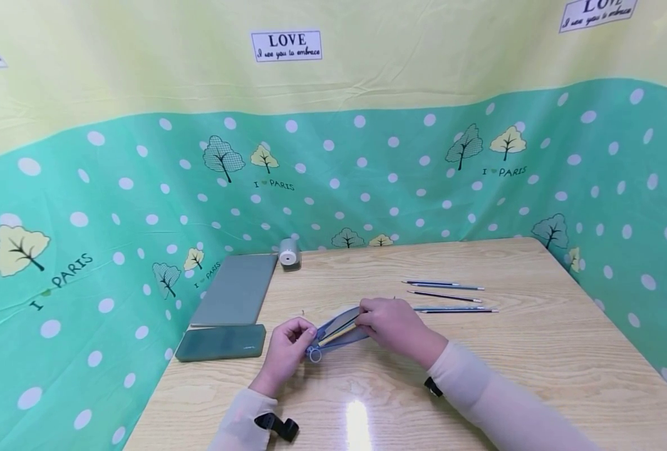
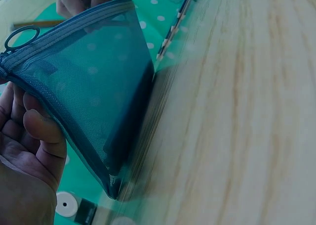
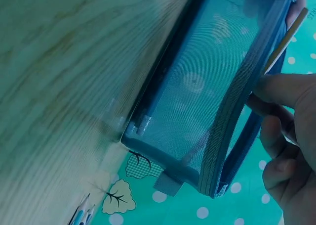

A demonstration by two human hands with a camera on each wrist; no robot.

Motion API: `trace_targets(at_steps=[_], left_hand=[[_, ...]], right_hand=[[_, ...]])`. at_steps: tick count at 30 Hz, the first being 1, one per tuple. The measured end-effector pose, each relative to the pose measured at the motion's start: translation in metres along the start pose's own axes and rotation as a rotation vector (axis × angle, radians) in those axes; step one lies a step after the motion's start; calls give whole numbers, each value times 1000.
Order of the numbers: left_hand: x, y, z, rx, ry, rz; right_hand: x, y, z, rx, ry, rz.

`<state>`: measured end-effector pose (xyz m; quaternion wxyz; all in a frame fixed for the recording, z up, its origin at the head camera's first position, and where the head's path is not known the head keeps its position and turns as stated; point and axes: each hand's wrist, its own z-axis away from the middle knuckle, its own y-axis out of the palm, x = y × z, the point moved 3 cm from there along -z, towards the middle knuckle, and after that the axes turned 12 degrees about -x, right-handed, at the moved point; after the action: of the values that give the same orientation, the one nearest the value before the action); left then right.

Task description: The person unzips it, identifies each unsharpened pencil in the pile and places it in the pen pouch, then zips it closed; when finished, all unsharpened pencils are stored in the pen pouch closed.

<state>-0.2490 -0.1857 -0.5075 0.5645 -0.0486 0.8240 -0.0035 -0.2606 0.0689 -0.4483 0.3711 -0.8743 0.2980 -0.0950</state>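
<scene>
A blue mesh zip pouch [image 1: 341, 335] stands unzipped between the two hands, with dark slim items along its bottom in the right wrist view. My left hand [image 1: 290, 344] grips the zipper end, close to the round pull ring [image 1: 315, 355]. At the opening, my right hand [image 1: 392, 326] pinches a thin yellow stick [image 3: 286, 42], which slants across the pouch's mouth. The right fingertips [image 3: 269, 89] are right at the zipper edge. Through the mesh [image 2: 98, 71] the patterned backdrop shows.
Several pencils [image 1: 446, 300] lie to the right, beyond the right hand. Left of the pouch are a dark green case [image 1: 220, 342] and a flat grey panel [image 1: 237, 288]. A small white round-fronted device [image 1: 289, 255] stands at the back, before a patterned cloth [image 1: 361, 181].
</scene>
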Motion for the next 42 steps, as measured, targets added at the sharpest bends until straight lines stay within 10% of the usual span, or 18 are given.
trace_targets(at_steps=[18,42], left_hand=[[-2,1,0,5,18,6],[-1,-1,0,15,25,-14]], right_hand=[[4,5,-1,-2,-39,178],[-18,-17,8,-63,111,-23]])
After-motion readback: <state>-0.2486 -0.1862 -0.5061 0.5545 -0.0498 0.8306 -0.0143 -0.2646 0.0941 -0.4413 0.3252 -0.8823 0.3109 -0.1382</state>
